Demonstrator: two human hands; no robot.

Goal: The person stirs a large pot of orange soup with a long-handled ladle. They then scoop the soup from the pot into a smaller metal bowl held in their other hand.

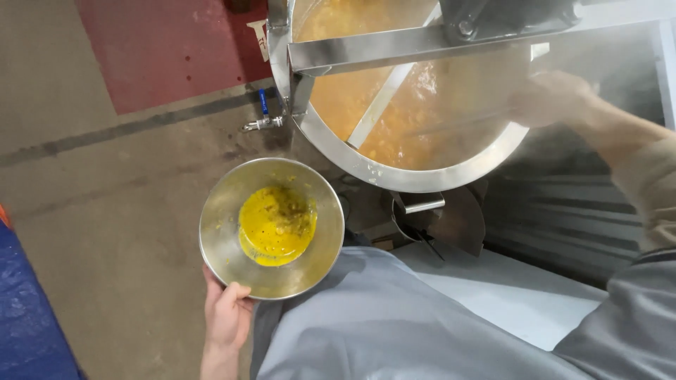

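Note:
My left hand (227, 313) grips the near rim of a round steel bowl (218, 232) that holds a little yellow sauce (276, 225) at its bottom. The bowl hangs over the floor, just below and left of a large steel cooking kettle (394, 176) full of steaming orange stew (415, 112). My right hand (553, 98), blurred by steam, is closed on a long thin utensil handle (458, 125) that reaches into the stew. A flat steel stirring blade (384, 98) crosses the kettle under a steel crossbar (422, 42).
A small valve with a blue handle (263, 112) sticks out at the kettle's left side. A dark metal bracket (436, 218) sits under the kettle's lip. Grey concrete floor with a red painted patch (169, 42) lies left; a blue thing (28, 309) is at the far left edge.

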